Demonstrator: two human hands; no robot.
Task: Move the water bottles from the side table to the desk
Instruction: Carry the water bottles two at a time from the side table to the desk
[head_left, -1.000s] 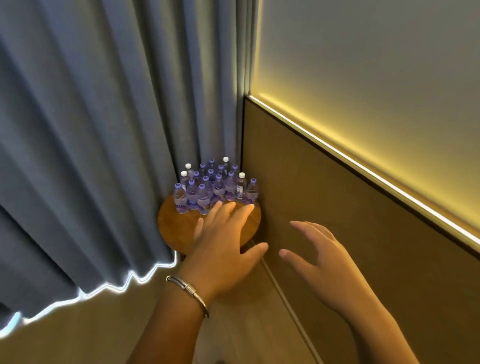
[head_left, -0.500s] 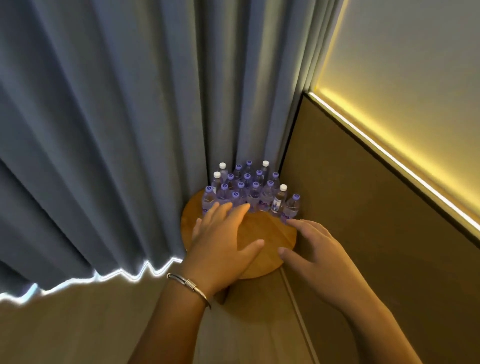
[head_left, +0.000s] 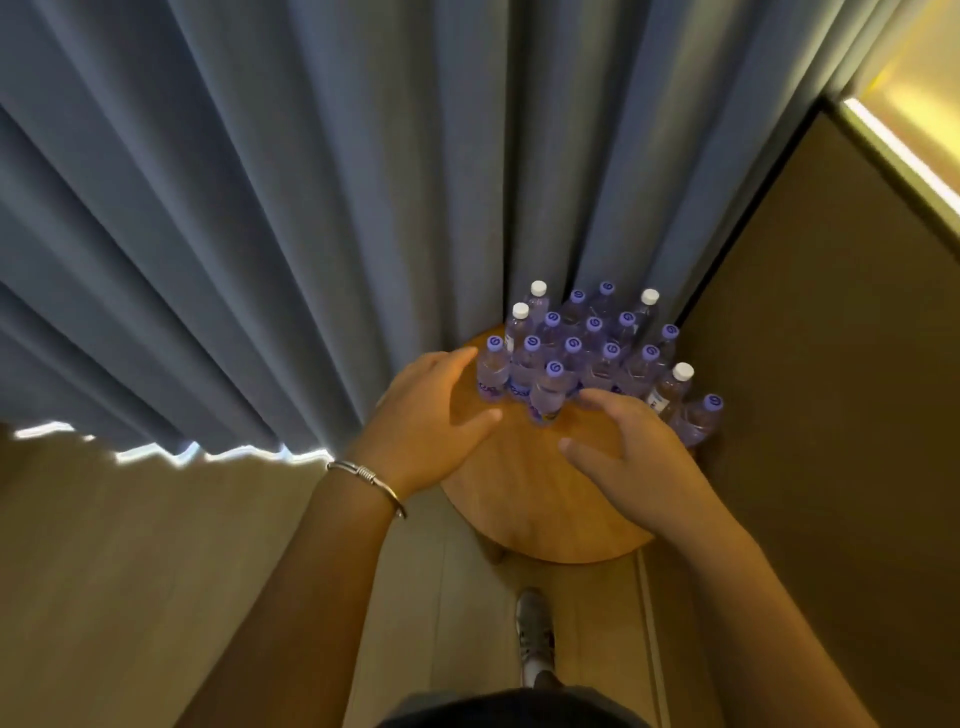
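Several small water bottles (head_left: 592, 353) with purple or white caps stand packed on the far half of a round wooden side table (head_left: 524, 499) in a room corner. One bottle (head_left: 548, 395) stands foremost, between my hands. My left hand (head_left: 431, 421), bracelet on the wrist, hovers open just left of the front bottles, fingertips near the leftmost one (head_left: 492, 371). My right hand (head_left: 634, 457) is open above the table's right part, fingers reaching toward the front row. Neither hand grips anything. The desk is out of view.
A blue-grey curtain (head_left: 311, 208) hangs behind and left of the table. A brown wall panel (head_left: 831, 364) with a lit strip (head_left: 904, 156) closes the right side. Below are the wooden floor (head_left: 156, 571) and my shoe (head_left: 535, 634).
I have stepped closer, so the table and bottles look larger and nearer. Both hands moved forward over the table to the front row of bottles.
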